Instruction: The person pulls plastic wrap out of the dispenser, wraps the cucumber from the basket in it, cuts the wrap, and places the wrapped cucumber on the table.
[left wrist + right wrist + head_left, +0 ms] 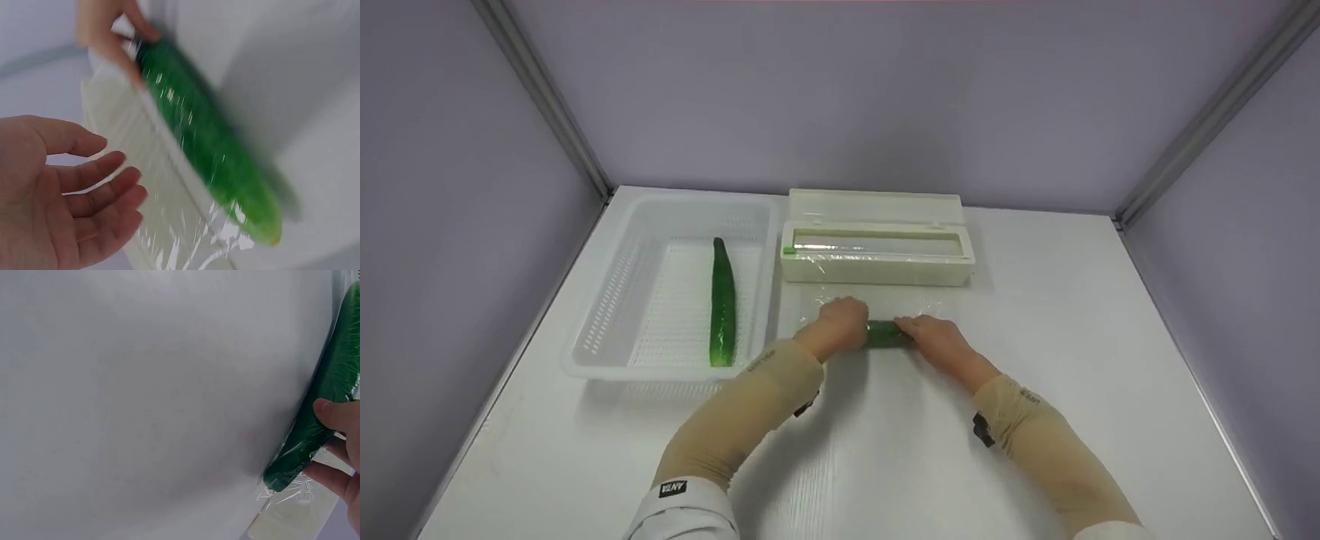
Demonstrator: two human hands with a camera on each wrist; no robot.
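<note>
L hand (50,191) fingers relaxed, off the film, next to cucumber (885,334) | R hand (337,439) pinching its far end thru cling film (185,236) | cuke on table just in front of wrap dispenser (877,259) | risk: thin clear film clings to itself/wrinkles, smooth round cuke may roll w/ one-hand hold | 2nd cucumber (722,304) in perforated white basket (607,300)

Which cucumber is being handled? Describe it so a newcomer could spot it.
Start at the cling film dispenser at the table's far side. Just in front of it, the wrapped cucumber lies crosswise between both hands, on film. The other cucumber lies untouched in the white basket.
</note>
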